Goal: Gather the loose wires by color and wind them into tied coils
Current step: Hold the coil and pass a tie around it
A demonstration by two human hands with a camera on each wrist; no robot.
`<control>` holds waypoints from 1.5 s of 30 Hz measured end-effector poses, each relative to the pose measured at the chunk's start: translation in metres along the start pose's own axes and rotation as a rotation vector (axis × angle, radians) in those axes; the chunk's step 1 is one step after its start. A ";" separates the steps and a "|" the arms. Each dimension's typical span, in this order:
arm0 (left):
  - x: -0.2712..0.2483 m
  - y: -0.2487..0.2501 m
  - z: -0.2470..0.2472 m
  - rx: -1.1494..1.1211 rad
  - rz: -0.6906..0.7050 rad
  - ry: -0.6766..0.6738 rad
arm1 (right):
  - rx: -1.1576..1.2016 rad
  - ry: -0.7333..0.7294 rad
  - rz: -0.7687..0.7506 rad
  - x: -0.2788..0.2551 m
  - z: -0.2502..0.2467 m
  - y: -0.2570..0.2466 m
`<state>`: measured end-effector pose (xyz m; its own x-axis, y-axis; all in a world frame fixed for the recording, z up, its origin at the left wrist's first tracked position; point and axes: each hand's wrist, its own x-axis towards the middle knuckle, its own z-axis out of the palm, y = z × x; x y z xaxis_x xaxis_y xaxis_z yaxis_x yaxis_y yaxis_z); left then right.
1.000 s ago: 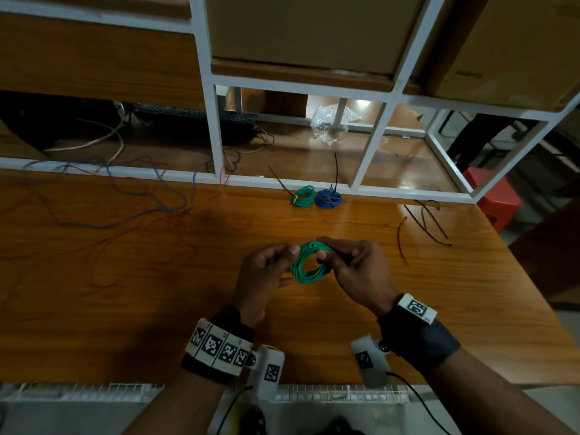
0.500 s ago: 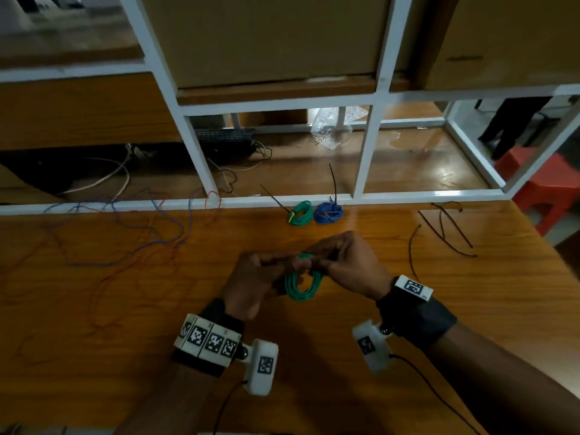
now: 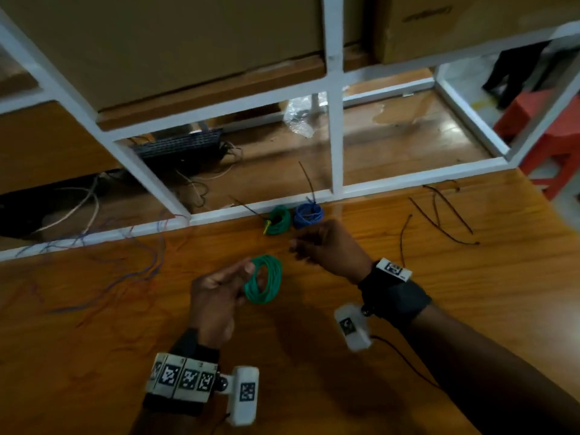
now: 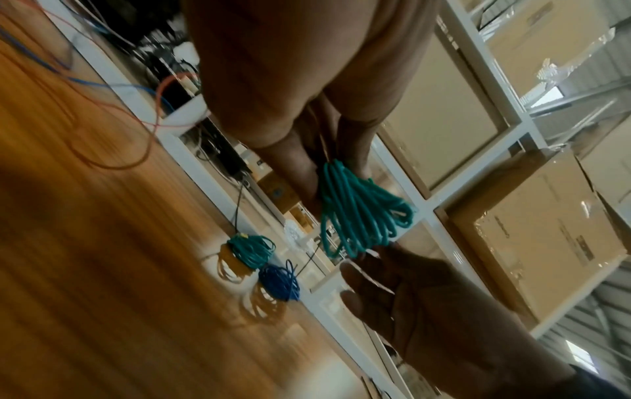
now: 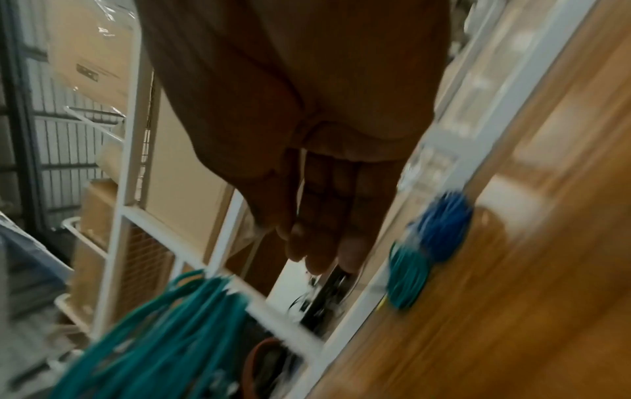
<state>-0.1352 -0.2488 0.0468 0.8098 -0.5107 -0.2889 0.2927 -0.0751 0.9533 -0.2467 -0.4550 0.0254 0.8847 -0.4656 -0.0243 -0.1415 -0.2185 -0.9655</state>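
Observation:
My left hand (image 3: 238, 277) pinches a green wire coil (image 3: 264, 279) above the wooden table (image 3: 470, 309); the left wrist view shows the coil (image 4: 362, 213) hanging from my fingertips. My right hand (image 3: 317, 243) has come off the coil and hovers just right of it, fingers loosely straight and empty, as the right wrist view (image 5: 317, 237) confirms. Two tied coils lie at the table's far edge: a green one (image 3: 277, 220) and a blue one (image 3: 308, 215). The same pair appears in the right wrist view, blurred: green (image 5: 406, 280), blue (image 5: 444, 224).
Loose blue and red wires (image 3: 125, 268) sprawl over the table's left side. Thin dark wires (image 3: 442, 215) lie at the right. A white shelf frame (image 3: 335, 136) runs along the far edge, with a black keyboard (image 3: 179, 149) and plastic bag (image 3: 298, 116) behind. A red stool (image 3: 546, 127) stands beyond.
My right hand has let go of the green coil and moved up and right toward the tied coils. The left hand alone now holds the coil. The head view has tilted.

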 end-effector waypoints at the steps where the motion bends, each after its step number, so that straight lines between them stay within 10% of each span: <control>1: 0.008 -0.003 0.006 0.002 -0.004 -0.018 | -0.141 0.056 -0.012 0.001 -0.015 0.008; 5: 0.033 -0.021 0.035 0.017 -0.038 -0.117 | -0.639 0.196 0.072 -0.016 -0.093 0.030; 9: 0.041 -0.041 0.062 0.022 -0.106 -0.214 | -0.949 0.041 0.254 -0.031 -0.147 0.049; 23: 0.043 -0.061 0.105 0.153 -0.167 -0.238 | -1.369 -0.339 0.202 -0.038 -0.142 0.076; 26: 0.041 -0.061 0.107 0.113 -0.165 -0.193 | -1.152 -0.283 0.222 -0.053 -0.143 0.072; 32: 0.037 -0.052 0.102 0.104 0.077 -0.057 | 0.137 0.260 0.386 -0.103 -0.094 0.018; 45: 0.027 -0.049 0.077 0.425 0.465 -0.129 | 0.643 0.247 0.672 -0.093 0.002 -0.004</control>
<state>-0.1670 -0.3243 -0.0009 0.7283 -0.6683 0.1511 -0.3229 -0.1402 0.9360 -0.3274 -0.4088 0.0312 0.5791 -0.5056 -0.6396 -0.2493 0.6371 -0.7294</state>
